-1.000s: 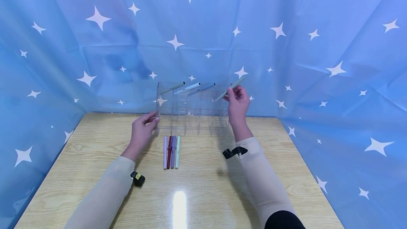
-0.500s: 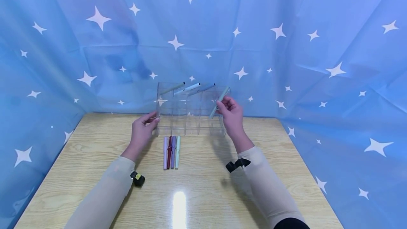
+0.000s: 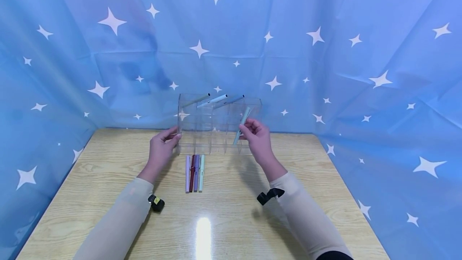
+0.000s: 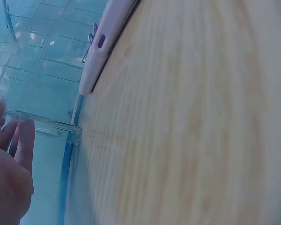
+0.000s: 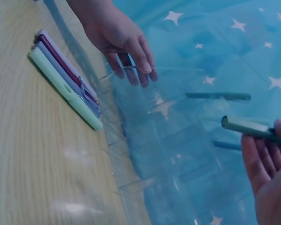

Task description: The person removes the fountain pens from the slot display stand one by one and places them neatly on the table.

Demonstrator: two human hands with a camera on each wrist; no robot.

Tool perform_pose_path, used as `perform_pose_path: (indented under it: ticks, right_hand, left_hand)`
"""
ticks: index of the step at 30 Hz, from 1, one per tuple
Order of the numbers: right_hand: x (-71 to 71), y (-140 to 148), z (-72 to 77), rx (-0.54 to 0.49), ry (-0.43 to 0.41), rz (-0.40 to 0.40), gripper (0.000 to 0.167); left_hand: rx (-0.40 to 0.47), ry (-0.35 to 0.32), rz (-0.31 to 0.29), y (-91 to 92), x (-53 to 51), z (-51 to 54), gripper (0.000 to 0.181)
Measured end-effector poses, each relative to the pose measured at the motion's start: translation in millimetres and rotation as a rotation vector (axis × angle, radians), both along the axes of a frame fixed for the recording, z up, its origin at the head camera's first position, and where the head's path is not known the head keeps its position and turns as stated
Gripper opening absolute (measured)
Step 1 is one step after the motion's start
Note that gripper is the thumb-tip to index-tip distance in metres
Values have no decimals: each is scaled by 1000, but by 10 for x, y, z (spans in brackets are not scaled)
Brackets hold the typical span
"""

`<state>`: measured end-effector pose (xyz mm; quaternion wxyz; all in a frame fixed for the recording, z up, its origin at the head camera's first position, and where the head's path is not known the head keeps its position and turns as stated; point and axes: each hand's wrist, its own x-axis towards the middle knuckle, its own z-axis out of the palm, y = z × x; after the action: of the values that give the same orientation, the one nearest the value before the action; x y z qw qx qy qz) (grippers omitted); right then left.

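A clear plastic pen organizer (image 3: 219, 147) with a grid of compartments stands at the back of the table. My left hand (image 3: 161, 146) grips its left side wall between thumb and fingers, also visible in the right wrist view. My right hand (image 3: 258, 139) pinches a light green pen (image 3: 246, 116), tilted, in front of the organizer's right part. The right wrist view shows that pen's round end (image 5: 226, 123) pointing away from the fingers. Along the organizer's top row lean a green pen (image 3: 197, 100), a pale blue pen (image 3: 217, 98) and a blue pen (image 3: 234, 99).
Several capped pens lie side by side on the wooden table (image 3: 223, 196) before the organizer: a lilac pen (image 3: 187, 173), a dark red pen (image 3: 192, 173), a purple pen (image 3: 196, 173) and a mint pen (image 3: 201, 173). A blue star-patterned curtain (image 3: 231, 23) hangs behind.
My right hand has brought the light green pen down and leftward, from the organizer's upper right corner to in front of its lower right part. The left hand stays where it was.
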<state>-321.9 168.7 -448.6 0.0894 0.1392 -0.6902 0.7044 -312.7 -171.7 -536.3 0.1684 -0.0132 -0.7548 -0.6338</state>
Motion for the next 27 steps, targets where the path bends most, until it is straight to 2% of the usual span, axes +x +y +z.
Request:
perform_pose_path:
  ticks: [6, 14, 19, 27]
  right_hand:
    - [50, -37, -55, 18, -21, 15, 28]
    - [138, -112, -143, 50, -99, 49, 28]
    - [208, -157, -220, 91, -141, 97, 26]
    - [297, -253, -350, 76, -230, 153, 29]
  left_hand:
    - [12, -1, -3, 3, 11, 14, 41]
    - [18, -1, -5, 11, 6, 8, 41]
    - [24, 5, 3, 10, -8, -9, 39]
    - [39, 8, -4, 17, -6, 3, 39]
